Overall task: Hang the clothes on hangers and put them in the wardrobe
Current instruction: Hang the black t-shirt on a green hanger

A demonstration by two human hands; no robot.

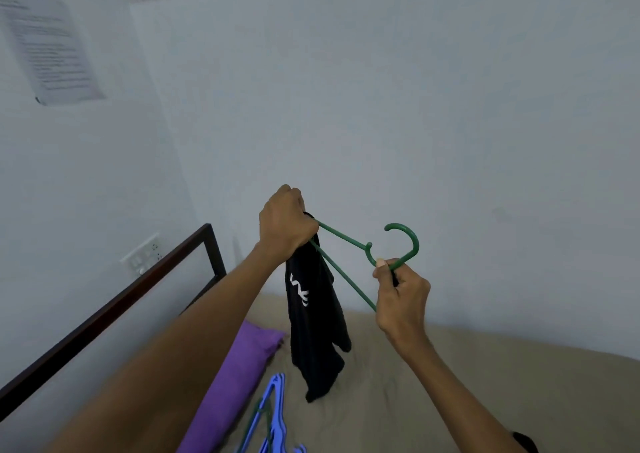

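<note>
A green plastic hanger [346, 244] is gripped at one end, with a hanging black printed garment [317, 317], by the left hand [285, 222] and pinched near its hook by the right hand [401, 293] above a beige bed [450, 383], its far arm hidden.

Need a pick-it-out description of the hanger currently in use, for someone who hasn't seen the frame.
Start at the beige bed below the pale wall, then look up to the two raised hands. The green hanger spans between them: left hand grips one end with the black garment, right hand holds below the hook. The blue hangers lie on the bed.
</note>
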